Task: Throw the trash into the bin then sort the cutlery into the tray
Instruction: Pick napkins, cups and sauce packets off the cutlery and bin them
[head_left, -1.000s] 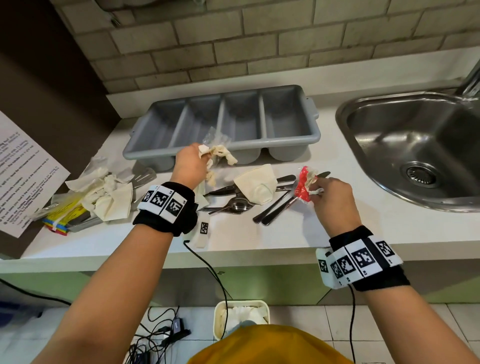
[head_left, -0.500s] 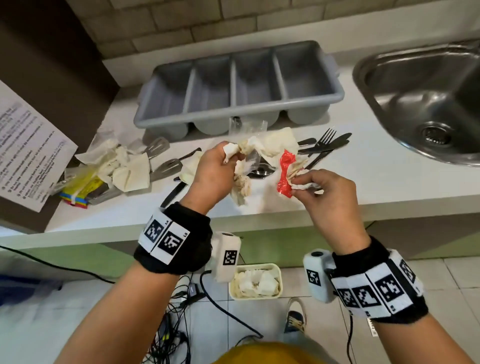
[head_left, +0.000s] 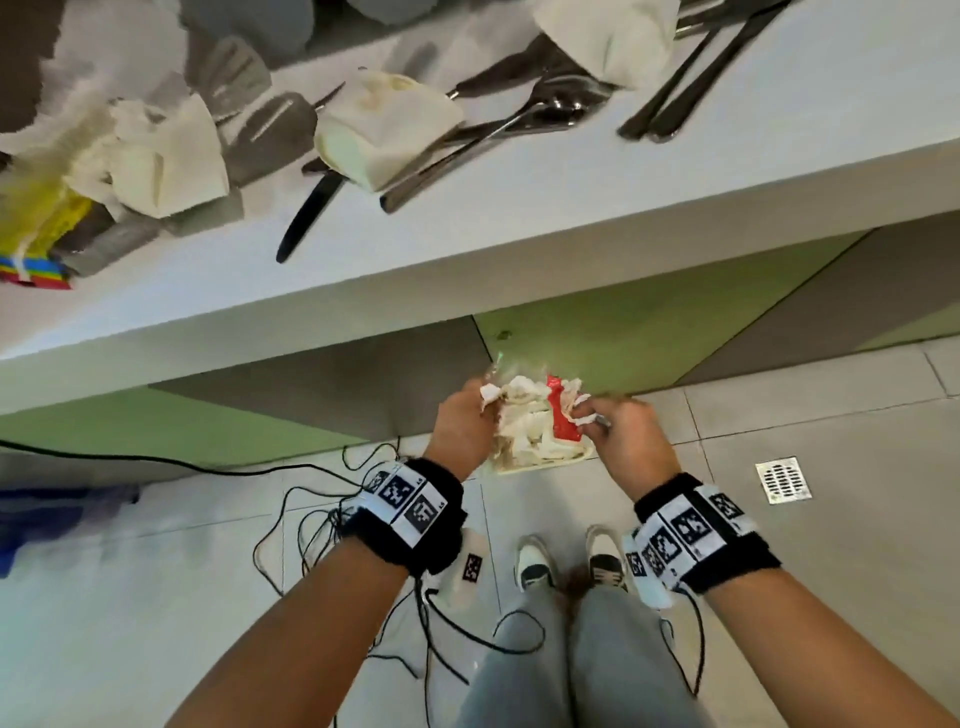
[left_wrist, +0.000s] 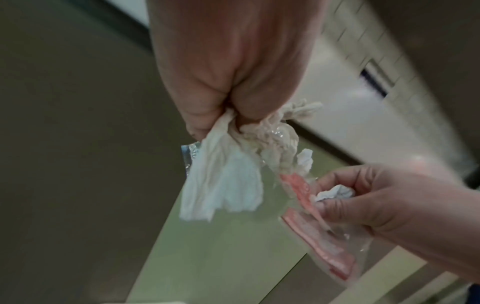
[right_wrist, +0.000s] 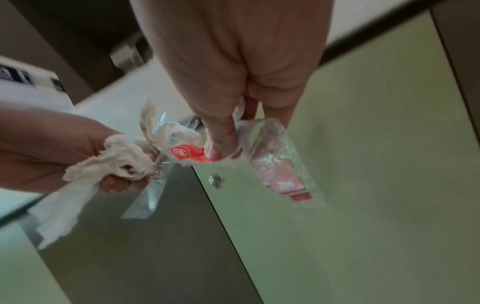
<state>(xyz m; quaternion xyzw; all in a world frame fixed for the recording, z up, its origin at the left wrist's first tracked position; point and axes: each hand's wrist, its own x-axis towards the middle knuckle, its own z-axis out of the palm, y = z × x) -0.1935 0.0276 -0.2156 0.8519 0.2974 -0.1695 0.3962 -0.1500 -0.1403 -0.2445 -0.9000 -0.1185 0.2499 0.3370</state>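
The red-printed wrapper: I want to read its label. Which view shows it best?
The right wrist view: the red-printed wrapper faces the camera, its logo visible, pinched by the right hand. The left wrist view shows it blurred; the head view shows a small red patch.

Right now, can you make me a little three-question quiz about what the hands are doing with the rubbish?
1. True or false: the left hand grips crumpled tissue.
2. What does the right hand pinch? A) a fork B) a red-and-clear wrapper C) a spoon
3. Fill in: the knives and forks lie on the ____.

Key: 1 true; 2 B; 3 counter.
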